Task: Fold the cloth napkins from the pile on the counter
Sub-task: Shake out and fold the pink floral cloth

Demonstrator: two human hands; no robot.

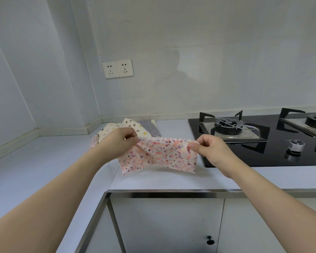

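While both arms reach out over the pale counter, a pink speckled napkin hangs stretched between the two hands, raised above the counter surface. The left hand pinches the napkin's upper left corner, its fingers curled in and the cloth bunched at the fingertips. The right hand pinches the upper right corner in the same way, thumb pressed against the curled fingers with the scalloped hem caught between them. The top edge runs nearly level from one hand to the other, and the rest of the cloth drops below the hands, its lower corners hanging just above the counter, whether they touch it I cannot tell.

Behind the left hand, toward the corner of the wall, lies the pile of napkins: a cream one with large coloured dots on top, a grey patterned one beside it, and a pink one showing at the left edge, partly hidden by the wrist. To the right of the held napkin sits a black gas hob set into the counter. A double wall socket is mounted above the pile.
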